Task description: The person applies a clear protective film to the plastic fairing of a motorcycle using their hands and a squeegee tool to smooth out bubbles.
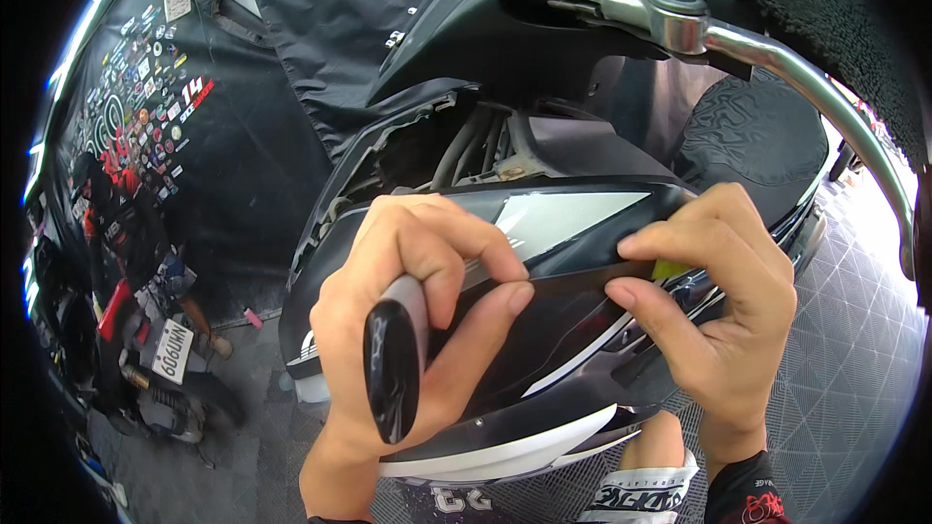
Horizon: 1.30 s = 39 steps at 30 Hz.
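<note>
Over the black body panel of a scooter, my left hand pinches a narrow dark strip between thumb and forefinger. The same hand's curled fingers hold a glossy black, oval-ended object with a grey side; whether it is a tape roll cannot be told. My right hand pinches the strip's other end, so it runs straight between both hands. A small yellow-green piece shows behind the right fingers. Just beyond the strip, a silver-white graphic marks the panel.
A metal brake lever arches above right, with the black seat beyond. The scooter's front cavity is uncovered, showing hoses. At left, a person is by another motorcycle in front of a sticker-covered black curtain.
</note>
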Each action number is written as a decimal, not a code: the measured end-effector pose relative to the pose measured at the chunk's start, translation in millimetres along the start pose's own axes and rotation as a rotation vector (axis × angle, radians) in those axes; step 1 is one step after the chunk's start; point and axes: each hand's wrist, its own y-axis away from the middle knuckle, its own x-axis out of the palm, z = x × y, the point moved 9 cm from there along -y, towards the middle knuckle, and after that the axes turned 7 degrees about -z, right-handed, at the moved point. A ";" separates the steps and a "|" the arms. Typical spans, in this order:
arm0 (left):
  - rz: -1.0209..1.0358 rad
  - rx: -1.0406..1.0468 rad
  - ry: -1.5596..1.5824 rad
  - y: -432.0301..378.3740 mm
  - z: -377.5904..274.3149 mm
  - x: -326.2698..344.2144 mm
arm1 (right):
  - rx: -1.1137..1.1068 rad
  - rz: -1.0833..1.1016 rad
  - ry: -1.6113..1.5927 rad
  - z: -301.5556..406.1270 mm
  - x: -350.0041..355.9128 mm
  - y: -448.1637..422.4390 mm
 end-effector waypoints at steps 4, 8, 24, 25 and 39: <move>-0.004 0.034 -0.070 1.3 -5.1 1.2 | 0.049 0.129 -0.040 1.4 3.3 -0.7; -0.036 0.035 -0.141 2.5 1.6 4.8 | 0.061 0.087 -0.043 2.5 6.4 11.6; 0.010 -0.199 -0.038 -8.8 11.0 2.1 | 0.294 -0.061 -0.224 -6.0 13.4 27.9; 0.049 -0.206 -0.055 -11.4 10.3 4.0 | 0.305 -0.075 -0.231 -5.0 13.7 28.0; 0.133 -0.171 -0.110 -33.5 -1.2 9.8 | 0.220 -0.032 -0.128 -0.2 13.1 28.7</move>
